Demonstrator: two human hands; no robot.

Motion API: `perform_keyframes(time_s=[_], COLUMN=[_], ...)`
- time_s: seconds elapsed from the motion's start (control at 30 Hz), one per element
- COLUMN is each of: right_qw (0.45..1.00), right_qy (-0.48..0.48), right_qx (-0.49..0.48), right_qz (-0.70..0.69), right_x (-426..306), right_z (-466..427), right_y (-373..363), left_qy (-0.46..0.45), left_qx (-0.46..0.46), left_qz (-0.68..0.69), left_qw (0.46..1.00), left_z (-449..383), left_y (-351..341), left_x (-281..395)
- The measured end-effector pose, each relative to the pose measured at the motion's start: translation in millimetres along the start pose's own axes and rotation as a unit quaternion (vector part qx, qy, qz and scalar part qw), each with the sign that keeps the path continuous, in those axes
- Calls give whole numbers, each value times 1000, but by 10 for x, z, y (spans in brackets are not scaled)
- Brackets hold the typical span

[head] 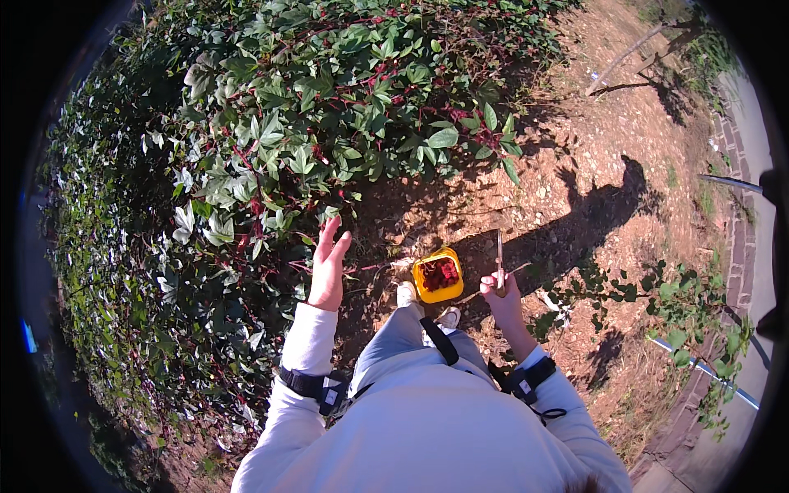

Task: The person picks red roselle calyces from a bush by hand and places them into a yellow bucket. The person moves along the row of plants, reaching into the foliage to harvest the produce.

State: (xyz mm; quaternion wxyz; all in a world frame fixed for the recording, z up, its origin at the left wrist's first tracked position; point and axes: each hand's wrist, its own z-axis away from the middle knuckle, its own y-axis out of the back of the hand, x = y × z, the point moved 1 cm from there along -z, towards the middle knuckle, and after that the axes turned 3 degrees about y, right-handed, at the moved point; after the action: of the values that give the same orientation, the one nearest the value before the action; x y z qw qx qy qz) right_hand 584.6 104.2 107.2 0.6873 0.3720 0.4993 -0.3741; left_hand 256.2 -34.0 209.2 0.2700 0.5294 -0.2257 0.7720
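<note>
My left hand [328, 271] reaches up against the edge of a leafy bush with red stems, its fingers apart and nothing visible in them. Red calyces [397, 98], like those of roselle, show among the green lobed leaves [302, 161]. In my right hand [506, 302] is a slim knife [500, 249], its blade pointing away from me. Between the two hands, on the ground by my shoes, a yellow plastic bucket [439, 294] holds a heap of dark red calyces [441, 273].
Stony brown soil [555, 203] lies to the right, under my shadow [573, 225]. A leafy sapling [678, 339] stands at the right near a stone kerb [696, 394] and a paved path [718, 425]. A bare branch [625, 55] leans at the upper right.
</note>
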Motion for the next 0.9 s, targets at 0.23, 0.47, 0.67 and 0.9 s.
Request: perform_keyframes(time_s=[0.23,0.47,0.67,0.9], right_qw=[991,975,894,815], right_qy=[-132,-186,-208,-292], right_qx=[23,33,-40,-107], right_qz=[-8,116,394,489], right_x=[61,641,1802,3581], right_z=[-290,-824,-1296,-1895], right_y=[86,90,112,-162], left_qy=[36,112,193,336], left_qx=[-27,-36,-23,71], left_qz=[61,82,110,105], left_qw=[997,990,975,933], left_z=[-203,-452,-298,129], left_y=[22,-8,87,196], left_x=[-207,-404,-1174,-2059])
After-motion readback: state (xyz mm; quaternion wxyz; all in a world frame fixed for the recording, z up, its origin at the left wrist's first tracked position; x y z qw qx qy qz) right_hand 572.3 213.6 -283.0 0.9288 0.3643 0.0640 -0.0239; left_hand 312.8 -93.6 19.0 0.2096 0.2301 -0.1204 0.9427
